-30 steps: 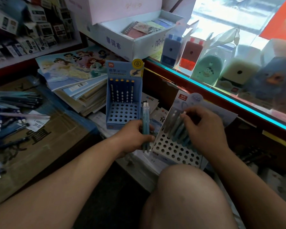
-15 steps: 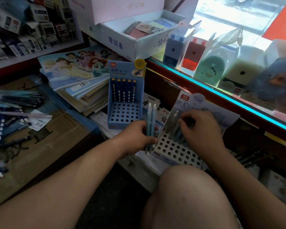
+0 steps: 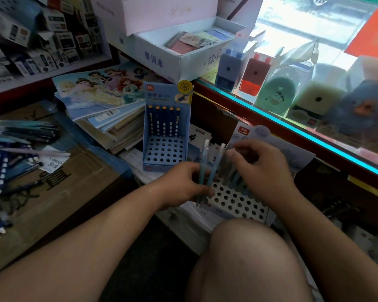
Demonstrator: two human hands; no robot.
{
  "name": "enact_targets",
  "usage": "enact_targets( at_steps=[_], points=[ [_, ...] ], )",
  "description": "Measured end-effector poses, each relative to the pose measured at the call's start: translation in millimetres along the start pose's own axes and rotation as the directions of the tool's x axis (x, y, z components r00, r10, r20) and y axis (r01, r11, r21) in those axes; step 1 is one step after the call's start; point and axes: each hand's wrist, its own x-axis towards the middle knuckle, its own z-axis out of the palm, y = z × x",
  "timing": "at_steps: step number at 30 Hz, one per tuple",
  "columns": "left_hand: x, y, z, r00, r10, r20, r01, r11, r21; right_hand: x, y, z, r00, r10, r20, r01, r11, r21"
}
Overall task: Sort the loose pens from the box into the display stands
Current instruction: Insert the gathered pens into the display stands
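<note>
White stand being filled

Two pale blue pens are gripped upright in the left hand, presumably as a ready supply; the right hand is curled over pens seated in the white stand, its grasp hidden. More loose pens are left on the cardboard box.

My right hand is covering most of the standing pens in the white stand, so whether its fingers are gripping one is not showing. My knee is hiding the stand's near edge. My left hand is wrapping around the lower halves of the two pale pens. The loose pens on the cardboard box are blurring together and running off the left edge.
</note>
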Motion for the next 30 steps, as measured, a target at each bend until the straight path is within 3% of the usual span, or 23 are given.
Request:
enact_targets(
  at_steps=[8, 10, 16, 30],
  points=[
    [-2, 1, 7, 0.999, 0.028, 0.038, -0.03, 0.998, 0.062, 5, -12, -9, 0.974, 0.079, 0.212, -0.116, 0.978, 0.172],
    [-2, 0, 6, 0.999, 0.034, 0.0, -0.034, 0.998, 0.054, 5, -10, -12, 0.984, 0.062, 0.167, -0.09, 0.982, 0.167],
    [2, -6, -6, 0.98, -0.004, -0.197, 0.011, 0.999, 0.035, 7, 4, -15, 0.984, 0.027, -0.177, -0.005, 0.992, 0.123],
    [9, -9, -5, 0.933, 0.032, -0.358, -0.026, 0.999, 0.021, 4, 16, 10, 0.996, -0.034, -0.08, 0.019, 0.985, -0.172]
  ],
)
